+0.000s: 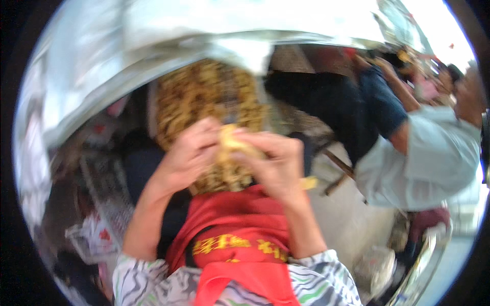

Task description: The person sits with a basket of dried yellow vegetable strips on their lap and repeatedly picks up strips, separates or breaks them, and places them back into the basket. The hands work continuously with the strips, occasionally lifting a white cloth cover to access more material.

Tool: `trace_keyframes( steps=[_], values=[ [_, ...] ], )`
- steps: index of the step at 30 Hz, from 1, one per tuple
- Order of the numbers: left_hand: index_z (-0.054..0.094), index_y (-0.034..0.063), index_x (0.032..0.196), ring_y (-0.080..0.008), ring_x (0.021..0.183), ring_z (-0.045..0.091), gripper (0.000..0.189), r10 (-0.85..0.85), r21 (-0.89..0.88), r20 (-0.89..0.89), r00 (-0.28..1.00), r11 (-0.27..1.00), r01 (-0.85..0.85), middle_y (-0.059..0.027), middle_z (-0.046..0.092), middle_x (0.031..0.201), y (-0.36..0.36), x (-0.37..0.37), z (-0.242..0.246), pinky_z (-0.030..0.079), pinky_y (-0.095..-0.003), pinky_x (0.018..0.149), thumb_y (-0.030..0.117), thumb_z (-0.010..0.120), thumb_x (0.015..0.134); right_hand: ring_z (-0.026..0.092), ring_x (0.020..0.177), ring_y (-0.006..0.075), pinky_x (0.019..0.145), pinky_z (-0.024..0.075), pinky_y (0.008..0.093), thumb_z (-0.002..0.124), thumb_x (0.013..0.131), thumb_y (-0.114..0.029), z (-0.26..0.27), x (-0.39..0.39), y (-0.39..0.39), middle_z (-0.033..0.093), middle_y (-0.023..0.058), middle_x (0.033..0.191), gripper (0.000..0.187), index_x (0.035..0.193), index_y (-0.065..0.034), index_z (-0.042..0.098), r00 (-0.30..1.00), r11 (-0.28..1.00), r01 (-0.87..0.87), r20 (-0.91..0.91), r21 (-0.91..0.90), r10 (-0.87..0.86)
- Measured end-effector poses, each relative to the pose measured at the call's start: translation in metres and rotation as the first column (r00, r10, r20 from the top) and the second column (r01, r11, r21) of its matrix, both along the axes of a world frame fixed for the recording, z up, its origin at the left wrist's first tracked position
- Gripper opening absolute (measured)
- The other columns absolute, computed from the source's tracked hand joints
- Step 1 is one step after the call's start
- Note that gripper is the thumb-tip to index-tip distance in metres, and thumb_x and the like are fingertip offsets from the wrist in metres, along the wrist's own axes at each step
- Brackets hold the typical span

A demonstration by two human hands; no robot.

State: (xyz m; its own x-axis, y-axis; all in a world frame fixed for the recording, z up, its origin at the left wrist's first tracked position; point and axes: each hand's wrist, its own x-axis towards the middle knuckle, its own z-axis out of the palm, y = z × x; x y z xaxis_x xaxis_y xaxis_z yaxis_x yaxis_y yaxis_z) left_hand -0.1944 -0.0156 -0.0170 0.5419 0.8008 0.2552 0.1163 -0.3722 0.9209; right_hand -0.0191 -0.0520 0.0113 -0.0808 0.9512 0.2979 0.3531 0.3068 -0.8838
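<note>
Both my hands meet in front of my red apron (237, 214), around a small yellow piece (229, 139) that is blurred; its exact kind is unclear. My left hand (195, 153) has its fingers drawn together at the piece's left side. From the right, my right hand (273, 157) pinches the same piece between thumb and fingers. Below them lies a heap of yellow-brown pieces (191, 95), perhaps dried food, in a shallow container whose pale edge (152, 111) shows at the left. My hands and apron hide the heap's near part.
A white sheet-covered surface (172, 23) runs across the top. At the right sits a person in a pale shirt (417, 164), close beside a wooden stool leg (338, 162). White plastic bags (95, 233) lie at the left, a clear bag (375, 267) at lower right.
</note>
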Motion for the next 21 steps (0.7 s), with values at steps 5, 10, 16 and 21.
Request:
trace_keyframes(
  steps=[5, 10, 16, 21],
  values=[
    [0.059, -0.0009, 0.085, -0.0139, 0.075, 0.048, 0.013, 0.153, -0.189, 0.269, 0.951, 0.976, -0.104, -0.0055, 0.048, 0.084, -0.012, 0.016, -0.017, 0.042, -0.0245, 0.065, 0.012, 0.058, 0.084, 0.052, 0.067, 0.0021, 0.058, 0.0414, 0.015, 0.064, 0.077, 0.0, -0.003, -0.008, -0.015, 0.063, 0.0004, 0.084, 0.025, 0.102, 0.0038, 0.063, 0.842, 0.921, -0.083, -0.521, -0.38, -0.14],
    [0.054, 0.0012, 0.077, -0.0091, 0.063, 0.047, 0.009, 0.293, -0.561, 0.571, 0.767, 0.821, 0.104, -0.0008, 0.05, 0.071, -0.02, 0.034, -0.001, 0.042, -0.0234, 0.058, 0.008, 0.059, 0.081, 0.052, 0.063, 0.0032, 0.057, 0.0396, 0.0155, 0.066, 0.075, 0.0, -0.001, 0.003, -0.006, 0.062, 0.0003, 0.077, 0.02, 0.094, 0.002, 0.065, 0.856, 0.914, -0.069, -0.495, -0.4, -0.152],
    [0.054, 0.0052, 0.075, -0.004, 0.053, 0.044, 0.007, 0.318, -0.278, 0.234, 0.919, 0.927, -0.25, 0.0013, 0.051, 0.061, -0.005, -0.007, -0.006, 0.035, -0.0201, 0.047, 0.006, 0.06, 0.078, 0.052, 0.058, 0.006, 0.055, 0.0388, 0.0172, 0.072, 0.066, 0.0, -0.004, 0.082, -0.016, 0.062, 0.0031, 0.067, 0.015, 0.079, 0.0012, 0.067, 0.937, 0.917, 0.195, -0.21, -0.348, -0.279],
    [0.056, 0.0034, 0.076, -0.0046, 0.059, 0.047, 0.007, 0.455, -0.174, 0.15, 0.878, 0.886, -0.43, 0.0014, 0.056, 0.071, 0.047, 0.011, 0.0, 0.037, -0.0198, 0.05, 0.007, 0.061, 0.078, 0.038, 0.048, 0.0018, 0.044, 0.0239, 0.0174, 0.071, 0.069, -0.004, -0.003, 0.077, 0.02, 0.055, -0.0037, 0.06, 0.011, 0.079, -0.0009, 0.067, 0.925, 0.919, 0.292, -0.166, -0.264, -0.342]
  ],
)
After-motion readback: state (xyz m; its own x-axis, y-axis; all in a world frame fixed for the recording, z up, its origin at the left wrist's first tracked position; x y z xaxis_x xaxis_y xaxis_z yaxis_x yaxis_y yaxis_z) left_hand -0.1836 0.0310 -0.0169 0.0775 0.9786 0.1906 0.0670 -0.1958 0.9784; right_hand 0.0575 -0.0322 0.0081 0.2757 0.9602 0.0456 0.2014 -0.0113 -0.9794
